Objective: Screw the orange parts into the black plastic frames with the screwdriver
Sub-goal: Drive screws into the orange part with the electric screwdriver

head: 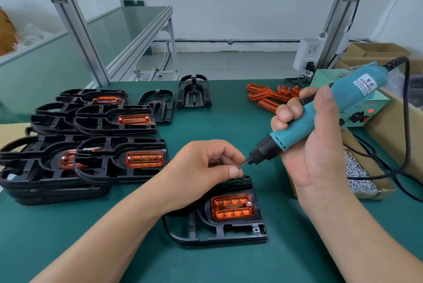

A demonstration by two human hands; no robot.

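Above the black frame (219, 234), left hand (206, 163) pinches what looks like a screw (240, 166) against the tilted electric screwdriver (343, 97) tip; right hand (320, 161) grips the tool.

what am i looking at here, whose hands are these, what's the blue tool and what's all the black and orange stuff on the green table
There is no machine here: a person works with bare hands, and the one picture comes from a camera worn on their head, looking down at the bench. The right hand grips a teal corded electric screwdriver. The left hand pinches what looks like a small screw at the bit's tip. Below, on the green mat, lies a black plastic frame with an orange part seated in it, a fitted screw showing at its right end. To the left are stacks of frames with orange parts fitted; farther back, empty frames and loose orange parts. A box of screws sits on the right.
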